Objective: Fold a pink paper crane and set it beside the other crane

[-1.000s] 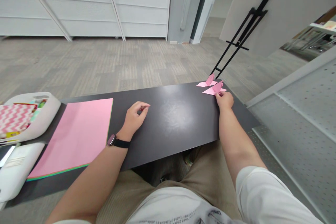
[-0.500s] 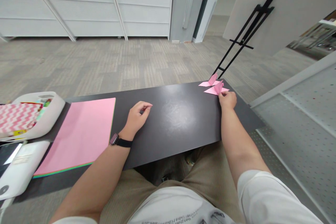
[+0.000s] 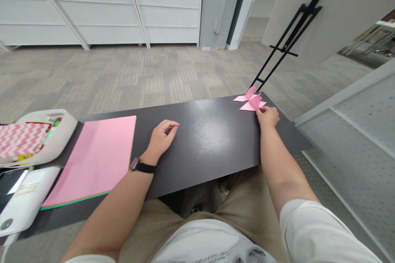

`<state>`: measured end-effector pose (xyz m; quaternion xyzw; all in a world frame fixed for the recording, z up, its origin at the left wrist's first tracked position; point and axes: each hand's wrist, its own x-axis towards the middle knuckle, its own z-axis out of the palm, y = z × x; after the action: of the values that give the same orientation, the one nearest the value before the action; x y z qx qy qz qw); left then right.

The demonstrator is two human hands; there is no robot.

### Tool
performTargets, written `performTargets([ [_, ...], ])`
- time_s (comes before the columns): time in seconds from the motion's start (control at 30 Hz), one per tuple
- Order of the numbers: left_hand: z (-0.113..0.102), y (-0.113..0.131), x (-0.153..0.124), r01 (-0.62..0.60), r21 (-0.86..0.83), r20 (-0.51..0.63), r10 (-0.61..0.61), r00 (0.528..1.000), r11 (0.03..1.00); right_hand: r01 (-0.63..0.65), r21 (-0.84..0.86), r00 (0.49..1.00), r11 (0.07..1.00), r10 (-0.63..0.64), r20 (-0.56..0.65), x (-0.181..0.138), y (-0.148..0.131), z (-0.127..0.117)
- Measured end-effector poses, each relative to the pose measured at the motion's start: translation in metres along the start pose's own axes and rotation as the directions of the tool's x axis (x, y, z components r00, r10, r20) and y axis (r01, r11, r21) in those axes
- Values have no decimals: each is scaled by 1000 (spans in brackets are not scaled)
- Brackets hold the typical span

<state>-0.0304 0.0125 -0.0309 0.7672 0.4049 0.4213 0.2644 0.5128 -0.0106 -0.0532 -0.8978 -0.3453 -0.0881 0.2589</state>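
Two pink origami cranes stand close together at the far right corner of the dark table (image 3: 203,164). The far paper crane (image 3: 248,94) sits just behind the near paper crane (image 3: 254,102). My right hand (image 3: 268,116) is closed, its fingertips pinching the lower edge of the near crane. Over the table's middle-left rests my left hand (image 3: 163,134), its fingers curled towards the thumb and nothing visible in them. A black-strapped watch (image 3: 142,166) is on the left wrist.
A stack of coloured paper (image 3: 95,156), pink on top, lies left of my left hand. Further left are a white basket (image 3: 63,135) with packets, a white device (image 3: 29,201) and a phone (image 3: 10,185). A black easel (image 3: 284,47) stands beyond the right corner.
The near crane has turned slightly and sits a little closer to the far one, with my right hand still at its edge. My left hand has stayed in place.
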Motion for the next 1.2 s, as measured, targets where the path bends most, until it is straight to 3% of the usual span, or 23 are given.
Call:
performTargets([
  [1.2, 5, -4, -1, 18, -38, 39, -17, 999, 999, 46, -36, 998, 998, -44, 42, 3, -1, 0],
])
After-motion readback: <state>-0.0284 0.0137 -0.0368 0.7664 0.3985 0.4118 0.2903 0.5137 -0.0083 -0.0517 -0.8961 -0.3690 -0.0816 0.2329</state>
